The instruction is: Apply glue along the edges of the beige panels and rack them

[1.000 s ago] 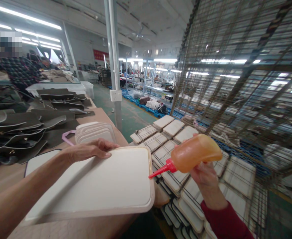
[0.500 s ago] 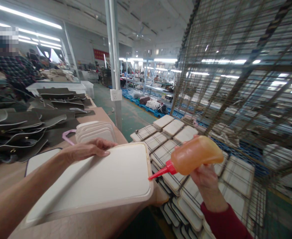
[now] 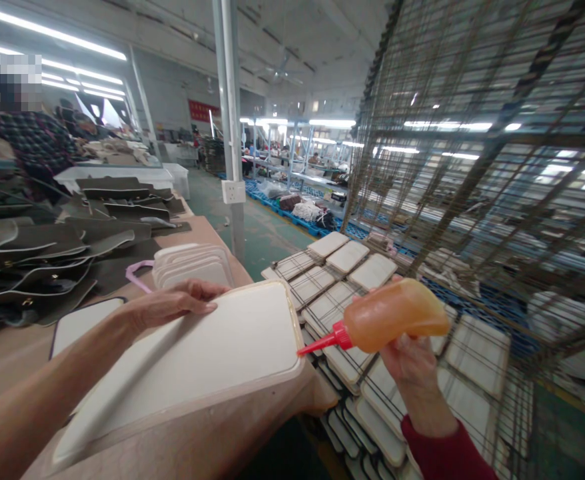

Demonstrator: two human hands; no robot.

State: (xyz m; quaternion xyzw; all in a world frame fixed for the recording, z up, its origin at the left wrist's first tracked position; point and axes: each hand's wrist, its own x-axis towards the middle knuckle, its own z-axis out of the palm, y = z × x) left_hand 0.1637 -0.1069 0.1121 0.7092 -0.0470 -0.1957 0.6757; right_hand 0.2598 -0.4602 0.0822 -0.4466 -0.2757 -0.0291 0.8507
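My right hand (image 3: 412, 367) is closed round an orange squeeze bottle (image 3: 397, 315) held on its side. Its red nozzle (image 3: 322, 343) touches the right edge of a white rounded panel (image 3: 212, 357) that lies on the brown worktable (image 3: 182, 447). My left hand (image 3: 172, 301) rests on the panel's far left corner, fingers together and laid flat along the edge. The panel overhangs the table's right edge slightly.
A stack of white panels (image 3: 192, 263) and dark leather pieces (image 3: 47, 247) lie further back on the table. Wire racks with white panels (image 3: 342, 280) are stacked low at the right, beside a tall wire rack (image 3: 497, 147). A person in a checked top (image 3: 27, 143) stands at far left. A steel post (image 3: 230, 120) rises behind the table.
The panel has turned a little, its near right corner shifting left. The nozzle tip has stayed at the panel's right edge. The bottle has moved slightly.
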